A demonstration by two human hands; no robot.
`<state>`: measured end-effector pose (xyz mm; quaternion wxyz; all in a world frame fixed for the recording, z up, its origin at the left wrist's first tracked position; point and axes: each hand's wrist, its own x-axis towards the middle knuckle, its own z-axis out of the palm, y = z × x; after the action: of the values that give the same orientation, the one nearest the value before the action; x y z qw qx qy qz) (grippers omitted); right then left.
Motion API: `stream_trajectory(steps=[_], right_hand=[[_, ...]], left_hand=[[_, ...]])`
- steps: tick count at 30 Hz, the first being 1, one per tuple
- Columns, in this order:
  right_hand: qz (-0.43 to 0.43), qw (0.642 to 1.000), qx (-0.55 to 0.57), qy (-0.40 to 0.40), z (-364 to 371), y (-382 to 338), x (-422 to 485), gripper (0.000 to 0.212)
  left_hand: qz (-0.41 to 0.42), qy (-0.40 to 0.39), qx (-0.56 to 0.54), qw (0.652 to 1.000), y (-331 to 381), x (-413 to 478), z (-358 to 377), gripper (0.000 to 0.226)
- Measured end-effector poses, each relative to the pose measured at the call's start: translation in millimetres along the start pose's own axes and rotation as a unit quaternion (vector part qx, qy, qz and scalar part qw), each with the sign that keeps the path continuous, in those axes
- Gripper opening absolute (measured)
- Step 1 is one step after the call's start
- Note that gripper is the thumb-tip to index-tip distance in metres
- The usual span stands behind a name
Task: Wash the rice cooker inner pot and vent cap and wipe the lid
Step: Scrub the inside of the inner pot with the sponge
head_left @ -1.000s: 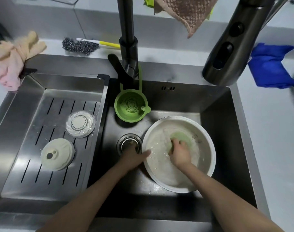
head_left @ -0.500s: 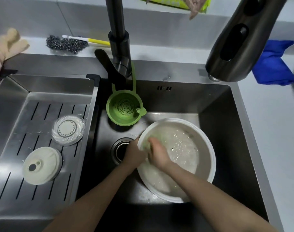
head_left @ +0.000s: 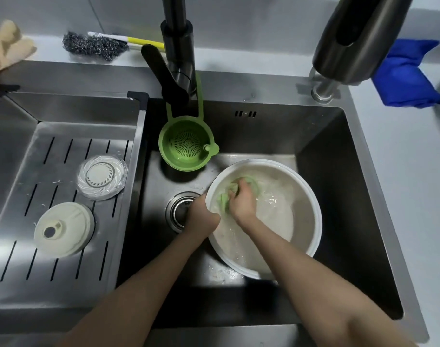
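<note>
Here, right hand (head_left: 242,200) grips green cloth (head_left: 224,199) inside the inner pot (head_left: 305,209).

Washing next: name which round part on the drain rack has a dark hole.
The cream disc, nearer the camera; the clear-rimmed disc has only slots.
</note>
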<state>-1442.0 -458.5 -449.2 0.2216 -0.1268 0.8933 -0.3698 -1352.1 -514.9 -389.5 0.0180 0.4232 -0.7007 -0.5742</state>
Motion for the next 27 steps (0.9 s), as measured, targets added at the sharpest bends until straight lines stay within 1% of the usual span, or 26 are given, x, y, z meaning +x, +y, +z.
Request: stream_trajectory(steps=[1, 2, 3, 4, 5, 6, 7, 8, 9, 10, 11, 12, 13, 14, 15, 16, 17, 19, 20, 22, 25, 26, 27], right_hand=[[-0.051, 0.998, -0.015, -0.039, 2.4, 1.2, -7.8, 0.018], [-0.094, 0.991, -0.032, -0.085, 3.3, 4.0, -15.6, 0.02], [-0.123, 0.984, -0.052, -0.121, 2.1, 7.5, -18.2, 0.023], [-0.125, 0.983, -0.045, -0.123, 0.1, 9.6, -13.5, 0.025], [-0.089, 0.992, -0.004, -0.094, -3.2, 8.9, -4.6, 0.024], [-0.023, 0.996, 0.07, -0.039, -7.5, 3.5, 4.0, 0.021], [0.036, 0.988, 0.147, 0.007, -10.1, -2.4, 9.9, 0.019], [0.058, 0.979, 0.195, 0.023, -11.3, -6.7, 8.2, 0.02], [0.034, 0.98, 0.195, 0.004, -11.4, -8.3, 0.5, 0.022], [-0.018, 0.983, 0.176, -0.046, -11.5, -9.6, -13.2, 0.026], [-0.064, 0.98, 0.16, -0.104, -10.6, -10.4, -27.9, 0.031], [-0.094, 0.973, 0.141, -0.155, -12.7, -10.5, -41.5, 0.036], [-0.111, 0.966, 0.139, -0.189, -16.7, -8.3, -47.7, 0.039], [-0.115, 0.962, 0.149, -0.197, -19.2, -7.8, -46.6, 0.04], [-0.1, 0.963, 0.175, -0.178, -22.0, -10.6, -39.9, 0.04], [-0.061, 0.963, 0.223, -0.14, -24.9, -14.6, -30.7, 0.039], [-0.004, 0.953, 0.288, -0.09, -27.3, -18.2, -20.4, 0.038], [0.101, 0.904, 0.414, -0.01, -30.0, -20.2, -4.8, 0.036], [0.13, 0.882, 0.453, 0.0, -30.6, -19.1, -3.6, 0.036], [0.156, 0.859, 0.487, -0.021, -39.7, -19.8, -9.8, 0.036], [0.201, 0.816, 0.536, -0.082, -61.7, -11.7, -17.5, 0.041], [0.211, 0.813, 0.535, -0.095, -69.1, -9.7, -18.0, 0.043], [0.228, 0.825, 0.509, -0.094, -72.4, -5.0, -16.2, 0.044]], left_hand=[[-0.002, 0.009, 0.002, 1.0, 0.4, -2.0, 0.3, 0.04], [-0.001, 0.017, 0.001, 1.0, 0.3, -3.2, 0.5, 0.036], [0.001, 0.017, 0.001, 1.0, -0.6, -4.2, 0.2, 0.038], [-0.001, 0.011, 0.0, 1.0, -1.8, -4.7, 0.6, 0.043], [-0.004, 0.004, -0.001, 1.0, -1.4, -7.5, 0.5, 0.054], [-0.009, 0.003, -0.001, 1.0, -2.2, -9.6, 0.1, 0.062], [-0.015, 0.008, -0.003, 1.0, -2.7, -12.3, 0.0, 0.065], [-0.018, 0.008, -0.002, 1.0, -3.4, -15.0, -0.4, 0.063], [-0.019, 0.008, 0.001, 1.0, -3.8, -17.0, 0.5, 0.058], [-0.016, 0.01, 0.003, 1.0, -3.7, -18.5, 0.9, 0.048], [-0.01, 0.015, 0.007, 1.0, -3.6, -18.6, 1.1, 0.039], [-0.002, 0.016, 0.01, 1.0, -5.0, -17.9, 1.7, 0.034], [0.003, 0.013, 0.015, 1.0, -5.4, -17.3, 2.2, 0.034], [0.001, 0.009, 0.015, 1.0, -7.7, -17.0, 2.9, 0.037], [-0.006, 0.004, 0.011, 1.0, -8.9, -17.7, 2.7, 0.041], [-0.023, -0.002, 0.002, 1.0, -9.6, -18.6, 2.2, 0.046], [-0.044, -0.007, -0.002, 0.999, -10.7, -19.6, 2.3, 0.05], [-0.072, -0.012, 0.004, 0.997, -11.6, -22.6, 2.0, 0.051], [-0.078, -0.018, 0.009, 0.997, -12.9, -23.7, 1.5, 0.051], [-0.087, -0.038, 0.028, 0.995, -15.5, -24.5, -1.4, 0.055], [-0.1, -0.081, 0.068, 0.989, -16.7, -26.5, -8.6, 0.064], [-0.102, -0.089, 0.073, 0.988, -15.8, -25.4, -11.1, 0.064], [-0.103, -0.088, 0.072, 0.988, -13.9, -23.6, -13.8, 0.062]])
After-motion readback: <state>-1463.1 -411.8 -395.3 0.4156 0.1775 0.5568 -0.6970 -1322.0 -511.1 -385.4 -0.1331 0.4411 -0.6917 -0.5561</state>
